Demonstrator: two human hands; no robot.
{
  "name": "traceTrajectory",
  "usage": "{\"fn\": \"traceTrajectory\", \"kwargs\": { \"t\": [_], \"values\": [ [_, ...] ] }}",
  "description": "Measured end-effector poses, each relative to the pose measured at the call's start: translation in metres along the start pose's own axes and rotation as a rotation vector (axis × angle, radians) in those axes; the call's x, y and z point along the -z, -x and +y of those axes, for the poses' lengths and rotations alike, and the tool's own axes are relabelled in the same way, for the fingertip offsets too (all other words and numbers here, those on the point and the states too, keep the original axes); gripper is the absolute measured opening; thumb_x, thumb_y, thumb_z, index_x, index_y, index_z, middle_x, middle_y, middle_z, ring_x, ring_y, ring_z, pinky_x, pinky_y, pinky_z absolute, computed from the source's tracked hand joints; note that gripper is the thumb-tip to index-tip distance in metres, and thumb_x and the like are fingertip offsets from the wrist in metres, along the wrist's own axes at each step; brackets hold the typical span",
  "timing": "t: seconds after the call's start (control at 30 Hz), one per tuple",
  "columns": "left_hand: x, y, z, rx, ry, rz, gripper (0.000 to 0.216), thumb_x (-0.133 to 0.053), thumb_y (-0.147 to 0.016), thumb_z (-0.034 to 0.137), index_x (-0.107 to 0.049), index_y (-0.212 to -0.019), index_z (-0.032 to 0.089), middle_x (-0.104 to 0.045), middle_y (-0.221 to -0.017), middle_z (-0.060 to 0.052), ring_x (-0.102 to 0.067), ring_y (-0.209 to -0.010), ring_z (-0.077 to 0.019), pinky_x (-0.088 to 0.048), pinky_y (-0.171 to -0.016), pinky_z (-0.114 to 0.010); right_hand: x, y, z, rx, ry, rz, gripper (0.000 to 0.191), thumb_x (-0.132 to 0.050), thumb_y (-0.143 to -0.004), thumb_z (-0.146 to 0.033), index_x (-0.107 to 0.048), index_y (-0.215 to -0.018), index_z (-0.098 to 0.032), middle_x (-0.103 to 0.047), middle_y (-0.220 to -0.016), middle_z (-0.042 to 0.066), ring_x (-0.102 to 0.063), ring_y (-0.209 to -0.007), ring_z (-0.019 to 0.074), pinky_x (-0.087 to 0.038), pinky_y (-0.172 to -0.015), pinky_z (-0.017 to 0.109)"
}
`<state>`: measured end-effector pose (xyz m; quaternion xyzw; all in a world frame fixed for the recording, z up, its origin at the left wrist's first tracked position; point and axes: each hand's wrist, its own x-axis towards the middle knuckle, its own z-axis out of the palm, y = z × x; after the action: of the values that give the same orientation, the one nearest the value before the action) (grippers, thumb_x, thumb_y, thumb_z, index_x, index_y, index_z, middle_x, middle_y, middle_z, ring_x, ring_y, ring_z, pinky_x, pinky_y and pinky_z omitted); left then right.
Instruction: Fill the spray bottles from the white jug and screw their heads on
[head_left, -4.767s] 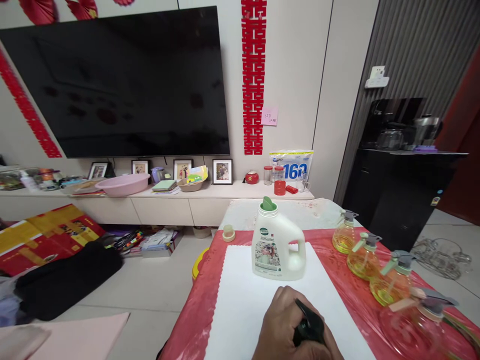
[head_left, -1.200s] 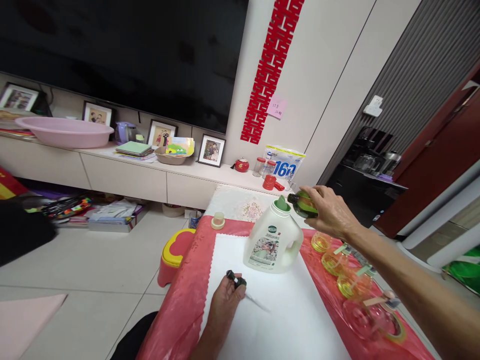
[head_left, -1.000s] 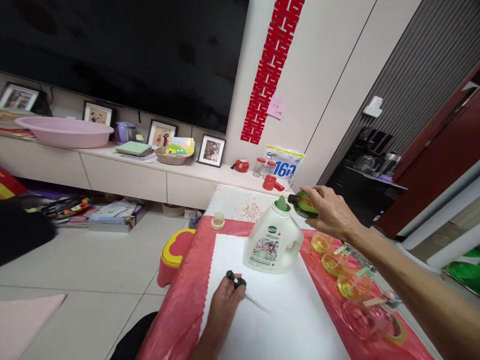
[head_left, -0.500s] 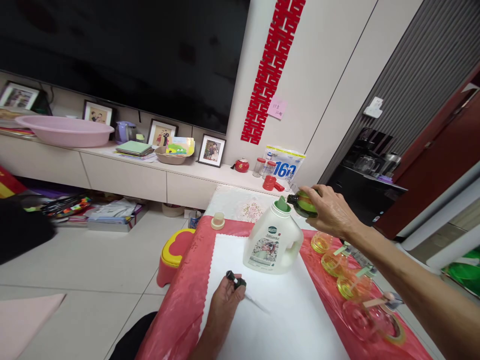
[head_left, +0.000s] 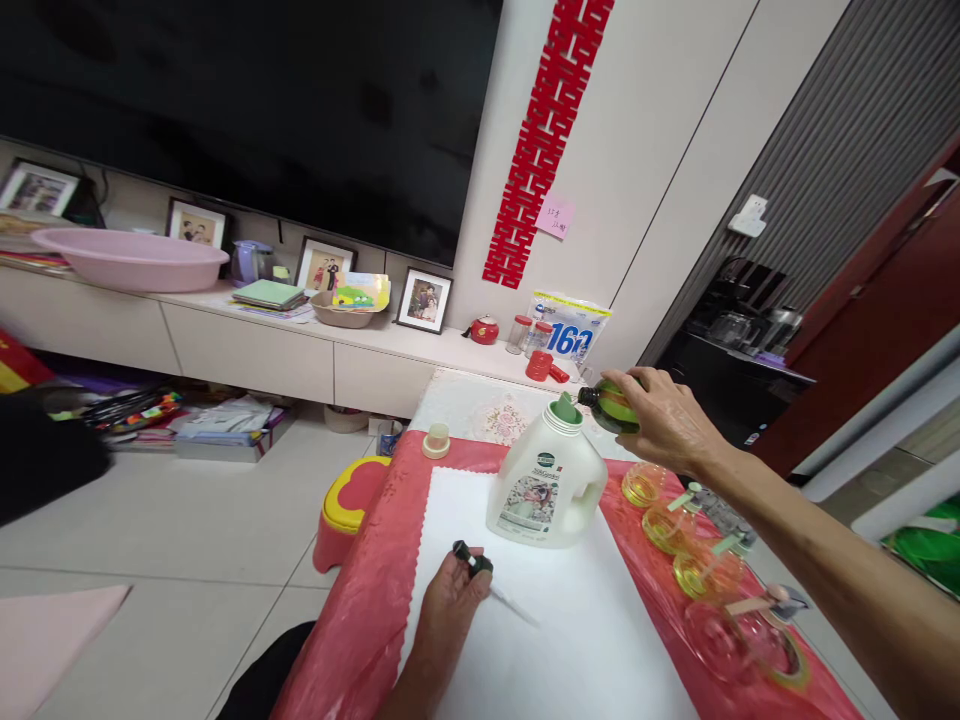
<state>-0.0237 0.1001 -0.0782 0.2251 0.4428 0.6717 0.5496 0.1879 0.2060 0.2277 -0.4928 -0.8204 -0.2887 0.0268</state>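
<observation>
My right hand (head_left: 664, 415) grips a small green glass bottle (head_left: 616, 404), tipped on its side with its dark neck pointing left at the spout of a large jug. That pale detergent jug (head_left: 546, 487) stands upright and uncapped on a white sheet (head_left: 592, 620), its green pouring spout (head_left: 565, 408) showing at the top. Between the fingers of my left hand (head_left: 450, 605) is a dropper (head_left: 474, 562) with a black cap and a clear glass tube slanting down to the right. A translucent cap (head_left: 436, 441) rests on the red table cover, left of the jug.
Along the right table edge stand several clear bottles (head_left: 701, 570) with yellow and pink liquid, near a roll of tape (head_left: 787, 660). A yellow-and-red stool (head_left: 352, 500) is left of the table. Behind, a low cabinet (head_left: 247, 345) holds photo frames, a pink basin (head_left: 135, 262) and jars.
My right hand and the green bottle have shifted slightly to the right, so the bottle's mouth sits a little farther from the spout. The left hand and dropper stay in place.
</observation>
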Motion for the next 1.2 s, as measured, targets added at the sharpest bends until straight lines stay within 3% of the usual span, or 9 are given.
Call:
{"fn": "traceTrajectory", "kwargs": {
  "t": [1.2],
  "values": [
    [0.001,-0.003,-0.007,0.011,0.040,0.001,0.051,-0.091,-0.053,0.040,-0.071,-0.093,0.016,-0.073,-0.077,-0.005,-0.068,-0.074,-0.0193,-0.053,-0.064,-0.026,0.011,-0.003,0.002,-0.001,0.057,-0.024,0.075,-0.059,-0.074,-0.023,-0.042,-0.147,-0.024,-0.052,-0.133,0.018,-0.053,-0.114,0.0339,-0.039,-0.083,0.042]
  ]
}}
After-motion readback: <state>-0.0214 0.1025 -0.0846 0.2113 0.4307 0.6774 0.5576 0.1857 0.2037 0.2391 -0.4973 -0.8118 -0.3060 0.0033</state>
